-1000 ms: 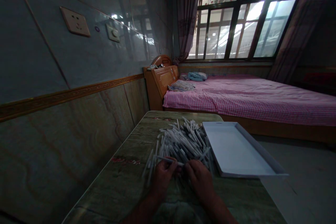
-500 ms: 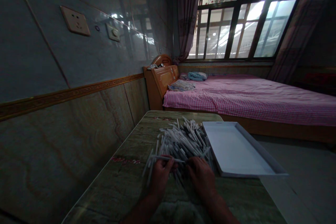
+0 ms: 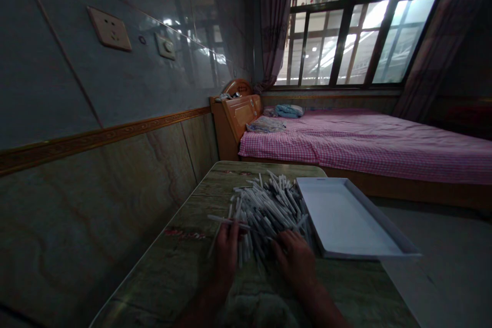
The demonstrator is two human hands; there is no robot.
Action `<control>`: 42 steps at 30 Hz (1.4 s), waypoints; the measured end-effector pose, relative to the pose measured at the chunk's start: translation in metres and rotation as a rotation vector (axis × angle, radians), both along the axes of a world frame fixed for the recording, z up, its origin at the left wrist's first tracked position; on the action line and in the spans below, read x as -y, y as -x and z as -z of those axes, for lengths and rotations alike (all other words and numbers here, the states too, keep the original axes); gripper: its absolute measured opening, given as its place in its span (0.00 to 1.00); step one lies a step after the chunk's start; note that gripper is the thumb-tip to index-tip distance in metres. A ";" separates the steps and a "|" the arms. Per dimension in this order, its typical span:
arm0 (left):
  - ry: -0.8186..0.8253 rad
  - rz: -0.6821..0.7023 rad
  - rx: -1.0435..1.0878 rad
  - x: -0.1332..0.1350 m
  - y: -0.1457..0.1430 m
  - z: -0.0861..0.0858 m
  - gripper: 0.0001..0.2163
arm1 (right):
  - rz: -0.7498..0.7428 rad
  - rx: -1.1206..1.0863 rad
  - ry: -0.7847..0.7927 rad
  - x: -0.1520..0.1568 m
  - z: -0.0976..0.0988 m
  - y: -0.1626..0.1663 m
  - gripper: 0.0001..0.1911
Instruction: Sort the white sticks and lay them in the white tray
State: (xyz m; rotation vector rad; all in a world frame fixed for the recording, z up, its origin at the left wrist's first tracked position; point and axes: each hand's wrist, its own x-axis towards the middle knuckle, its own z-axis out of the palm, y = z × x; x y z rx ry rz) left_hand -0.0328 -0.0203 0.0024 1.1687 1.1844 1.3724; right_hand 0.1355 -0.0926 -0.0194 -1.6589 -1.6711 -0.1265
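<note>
A heap of slim whitish pens (image 3: 269, 202) lies on the table in front of me, pointing many ways. My left hand (image 3: 227, 248), at the near left side of the heap, is closed around one pen (image 3: 218, 219), held nearly level and pointing left and right. At the heap's near right edge is my right hand (image 3: 295, 253), its fingers bent and pressed together. A small pale tip shows by its fingertips, but what they hold is too dark to make out. Several loose pens lie under and between both hands.
A shallow white tray (image 3: 384, 256) stands right of the heap, its right corner jutting past the edge of the table (image 3: 184, 277). A tiled wall (image 3: 115, 205) runs along the left. Behind the table is a bed (image 3: 346, 148) with a pink checked sheet.
My left hand has moved left and slightly away from my right hand, carrying the pen along. My right hand has stayed almost where it was. The tray has not moved.
</note>
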 end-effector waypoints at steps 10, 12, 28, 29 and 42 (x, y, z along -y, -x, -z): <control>-0.016 -0.019 -0.880 -0.016 0.026 -0.013 0.13 | 0.141 0.055 0.016 -0.002 0.004 0.002 0.12; -0.074 -0.006 -1.028 -0.014 0.023 -0.013 0.16 | 0.134 0.045 0.004 -0.001 0.003 0.002 0.11; -0.058 0.390 -1.273 0.014 0.006 -0.010 0.42 | 0.231 0.105 -0.082 0.002 0.004 -0.017 0.18; -0.062 0.422 -1.264 0.018 0.005 -0.010 0.45 | 0.244 0.122 -0.078 0.000 0.007 -0.017 0.19; -0.308 0.509 -1.212 0.028 -0.001 0.037 0.49 | 0.320 0.207 0.154 -0.015 0.034 0.012 0.25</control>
